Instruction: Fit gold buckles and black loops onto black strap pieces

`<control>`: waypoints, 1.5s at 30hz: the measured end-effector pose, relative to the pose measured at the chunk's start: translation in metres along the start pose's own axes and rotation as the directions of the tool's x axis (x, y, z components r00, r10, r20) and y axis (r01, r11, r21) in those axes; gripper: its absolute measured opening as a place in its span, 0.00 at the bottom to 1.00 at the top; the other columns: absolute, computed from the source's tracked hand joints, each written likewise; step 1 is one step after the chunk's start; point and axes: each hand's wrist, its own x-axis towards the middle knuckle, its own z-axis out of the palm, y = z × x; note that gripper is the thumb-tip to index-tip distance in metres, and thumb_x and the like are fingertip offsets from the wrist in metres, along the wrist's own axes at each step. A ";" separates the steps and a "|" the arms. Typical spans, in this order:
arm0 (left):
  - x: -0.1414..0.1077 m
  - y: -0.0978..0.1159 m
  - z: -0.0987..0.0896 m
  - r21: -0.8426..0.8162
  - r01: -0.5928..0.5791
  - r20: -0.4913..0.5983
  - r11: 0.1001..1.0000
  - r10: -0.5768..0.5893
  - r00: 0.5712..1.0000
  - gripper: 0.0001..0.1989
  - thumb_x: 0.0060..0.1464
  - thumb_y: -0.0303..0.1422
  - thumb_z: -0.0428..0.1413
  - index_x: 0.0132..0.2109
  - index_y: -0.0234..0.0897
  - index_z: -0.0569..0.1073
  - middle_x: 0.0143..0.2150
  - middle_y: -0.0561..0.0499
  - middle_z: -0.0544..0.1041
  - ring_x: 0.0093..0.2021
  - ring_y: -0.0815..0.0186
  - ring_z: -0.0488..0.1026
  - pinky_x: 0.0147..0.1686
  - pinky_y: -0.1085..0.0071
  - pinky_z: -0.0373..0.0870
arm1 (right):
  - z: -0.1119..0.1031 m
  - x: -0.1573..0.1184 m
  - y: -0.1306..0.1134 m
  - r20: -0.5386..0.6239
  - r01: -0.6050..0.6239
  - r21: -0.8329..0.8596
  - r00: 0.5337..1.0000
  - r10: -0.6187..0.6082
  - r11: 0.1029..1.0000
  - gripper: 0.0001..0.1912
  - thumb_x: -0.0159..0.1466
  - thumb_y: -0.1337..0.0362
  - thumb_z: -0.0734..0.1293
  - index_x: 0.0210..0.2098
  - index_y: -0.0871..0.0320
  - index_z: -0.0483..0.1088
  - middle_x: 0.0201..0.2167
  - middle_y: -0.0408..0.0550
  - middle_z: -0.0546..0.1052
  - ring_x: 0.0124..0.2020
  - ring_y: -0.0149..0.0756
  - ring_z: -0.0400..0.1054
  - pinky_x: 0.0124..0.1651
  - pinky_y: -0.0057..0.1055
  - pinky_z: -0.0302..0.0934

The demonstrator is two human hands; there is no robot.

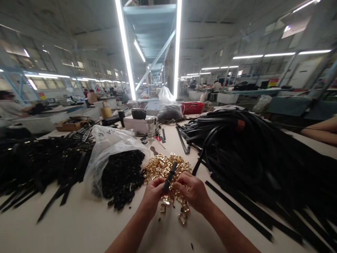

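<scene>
A short black strap (172, 171), with a black loop around it, stands up between my hands over the gold buckles. My left hand (153, 193) is closed, its thumb and fingers pinching the strap's lower end. Beside it, my right hand (191, 189) is closed too, fingertips together close to the strap; what they grip is hidden. Under and beyond both hands spreads a pile of gold metal buckles (160, 165), a few lying loose nearer me. Small black loops (122, 172) spill from a clear plastic bag (97, 151) on the left.
A large heap of black straps (250, 151) covers the right side of the table (79, 228). More black straps (50, 161) lie at the left. Behind are a glass jar (150, 129), a red crate (192, 107) and a filled bag (168, 110). Another person's arm (322, 130) shows at far right.
</scene>
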 end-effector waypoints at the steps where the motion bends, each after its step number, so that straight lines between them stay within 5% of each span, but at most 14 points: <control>1: -0.001 0.000 0.001 -0.036 0.006 0.001 0.999 -0.006 1.000 0.13 0.36 0.33 0.69 0.28 0.31 0.75 0.25 0.53 0.73 0.25 0.72 0.68 0.29 0.75 0.65 | 0.004 -0.001 0.000 0.073 -0.038 0.057 0.997 0.034 0.998 0.10 0.65 0.58 0.66 0.33 0.57 0.73 0.30 0.45 0.73 0.31 0.34 0.67 0.36 0.29 0.62; 3: -0.003 0.000 0.003 -0.071 0.021 0.018 0.997 -0.020 1.000 0.14 0.35 0.33 0.70 0.30 0.32 0.76 0.29 0.50 0.76 0.29 0.69 0.72 0.33 0.74 0.68 | 0.014 -0.003 0.001 0.142 -0.096 0.180 0.987 0.071 0.979 0.11 0.64 0.56 0.68 0.37 0.57 0.75 0.32 0.45 0.75 0.31 0.34 0.69 0.36 0.28 0.63; 8: -0.005 -0.003 0.007 -0.066 0.037 0.055 0.997 -0.034 0.998 0.14 0.37 0.34 0.70 0.31 0.32 0.77 0.28 0.50 0.76 0.28 0.69 0.72 0.31 0.74 0.69 | 0.026 -0.004 0.004 0.076 -0.194 0.411 0.981 0.179 0.891 0.15 0.62 0.53 0.70 0.40 0.57 0.77 0.34 0.47 0.76 0.35 0.37 0.70 0.39 0.31 0.64; 13: -0.004 -0.010 0.006 -0.027 0.053 0.033 0.998 -0.053 0.998 0.18 0.36 0.37 0.71 0.32 0.31 0.77 0.27 0.50 0.77 0.26 0.69 0.72 0.30 0.73 0.68 | 0.029 -0.005 0.002 0.168 -0.315 0.697 0.945 0.281 0.644 0.18 0.59 0.51 0.71 0.41 0.57 0.78 0.36 0.48 0.78 0.38 0.40 0.72 0.41 0.33 0.66; 16: -0.005 -0.014 0.009 0.018 0.029 0.025 0.999 -0.029 0.999 0.18 0.37 0.39 0.71 0.32 0.31 0.78 0.27 0.50 0.76 0.25 0.70 0.72 0.30 0.73 0.67 | 0.031 -0.007 0.000 0.206 -0.366 0.753 0.921 0.332 0.548 0.20 0.58 0.49 0.72 0.41 0.58 0.78 0.37 0.50 0.79 0.40 0.43 0.73 0.45 0.37 0.67; 20: -0.006 -0.011 0.011 0.083 -0.009 0.061 0.996 0.004 0.998 0.17 0.39 0.39 0.70 0.31 0.29 0.78 0.23 0.51 0.74 0.22 0.72 0.68 0.25 0.75 0.63 | 0.032 -0.006 0.004 0.154 -0.376 0.758 0.897 0.414 0.533 0.20 0.56 0.49 0.73 0.39 0.59 0.78 0.36 0.51 0.79 0.37 0.42 0.74 0.44 0.38 0.68; 25: 0.006 0.018 -0.014 0.053 -0.099 -0.102 0.994 0.104 0.989 0.20 0.39 0.37 0.69 0.40 0.30 0.77 0.31 0.47 0.78 0.25 0.71 0.72 0.27 0.75 0.68 | 0.026 0.000 0.014 0.073 -0.343 0.776 0.882 0.465 0.529 0.20 0.54 0.49 0.75 0.36 0.60 0.77 0.35 0.53 0.79 0.34 0.38 0.74 0.39 0.33 0.69; 33: 0.008 0.083 -0.070 0.215 -0.273 -0.316 0.938 0.331 0.889 0.24 0.40 0.44 0.65 0.42 0.37 0.72 0.35 0.52 0.77 0.28 0.74 0.74 0.30 0.79 0.69 | 0.018 0.001 0.012 0.240 -0.450 0.699 0.880 0.410 0.556 0.25 0.53 0.42 0.73 0.33 0.60 0.72 0.33 0.51 0.79 0.28 0.36 0.75 0.30 0.29 0.69; 38: -0.005 0.101 -0.087 0.548 -0.235 -0.188 0.802 0.392 0.900 0.16 0.44 0.43 0.63 0.36 0.36 0.75 0.30 0.52 0.77 0.27 0.70 0.73 0.28 0.76 0.67 | 0.020 0.000 0.020 0.244 -0.425 0.683 0.899 0.363 0.594 0.23 0.57 0.43 0.71 0.33 0.58 0.68 0.24 0.44 0.76 0.23 0.32 0.71 0.27 0.27 0.68; 41: -0.007 0.091 -0.090 0.753 -0.192 -0.056 0.629 0.352 0.934 0.09 0.44 0.37 0.62 0.29 0.36 0.76 0.23 0.54 0.74 0.25 0.68 0.70 0.26 0.74 0.64 | 0.021 0.000 0.022 0.222 -0.380 0.652 0.923 0.314 0.656 0.21 0.59 0.45 0.69 0.31 0.58 0.67 0.23 0.42 0.74 0.22 0.30 0.68 0.26 0.26 0.65; 45: -0.003 0.078 -0.092 0.921 -0.174 0.039 0.349 0.361 0.932 0.01 0.43 0.29 0.61 0.26 0.38 0.76 0.26 0.54 0.74 0.29 0.66 0.69 0.32 0.71 0.62 | 0.020 0.000 0.021 0.202 -0.348 0.600 0.937 0.285 0.720 0.17 0.62 0.49 0.67 0.30 0.57 0.66 0.23 0.42 0.74 0.22 0.29 0.67 0.26 0.26 0.63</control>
